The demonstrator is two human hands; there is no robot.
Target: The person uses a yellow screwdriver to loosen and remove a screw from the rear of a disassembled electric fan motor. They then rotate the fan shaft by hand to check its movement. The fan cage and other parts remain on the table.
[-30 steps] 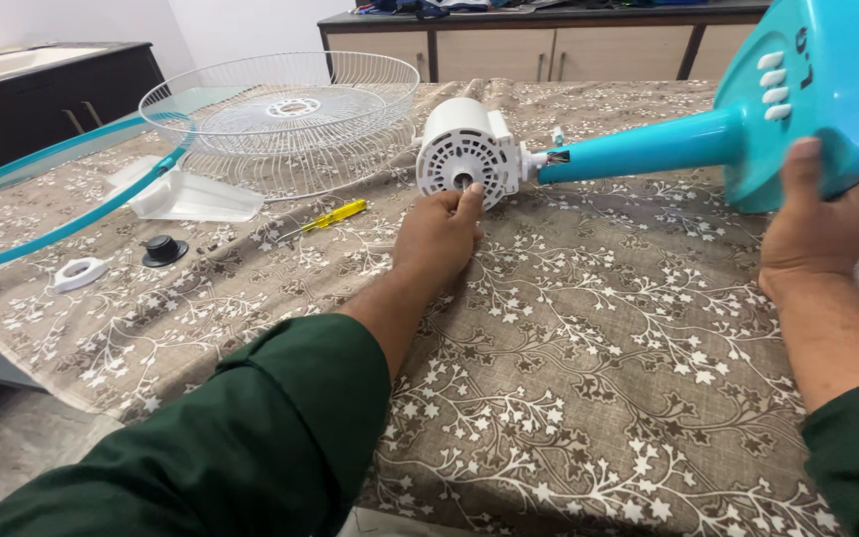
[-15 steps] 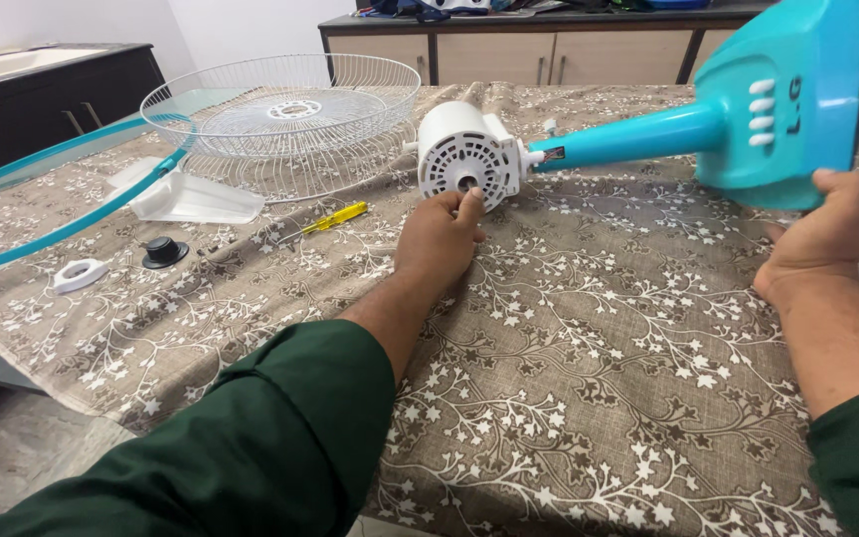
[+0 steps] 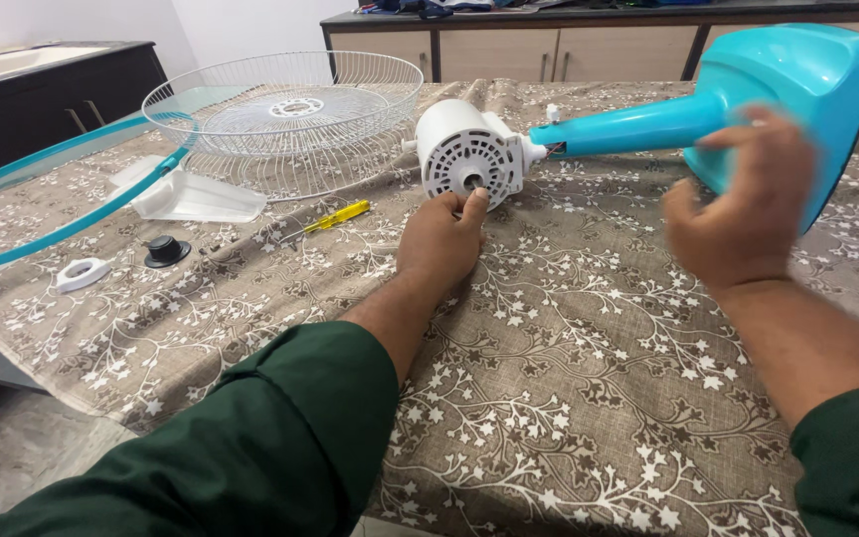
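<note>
Left hand (image 3: 441, 242): bare, no rings or watch seen.
Right hand (image 3: 744, 214): bare, blurred.
Sleeves (image 3: 280, 438): dark green cloth, long, pushed up to mid-forearm on both arms.

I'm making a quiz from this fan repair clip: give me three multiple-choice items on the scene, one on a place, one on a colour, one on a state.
1. Where does the yellow screwdriver lie?
A. On the tablecloth, between the wire grille and the left hand
B. Inside the wire grille
C. On the floor

2. What colour is the fan's stand?
A. Red
B. Turquoise
C. Black

3. What is the left hand doing?
A. Gripping the screwdriver
B. Lying flat, away from the fan
C. Touching the front of the white motor housing

Answers: 1 A, it lies on the cloth below the wire grille. 2 B, neck and base are turquoise. 3 C, its fingertips meet the housing near the centre hole, while the right hand is at the base.
</note>
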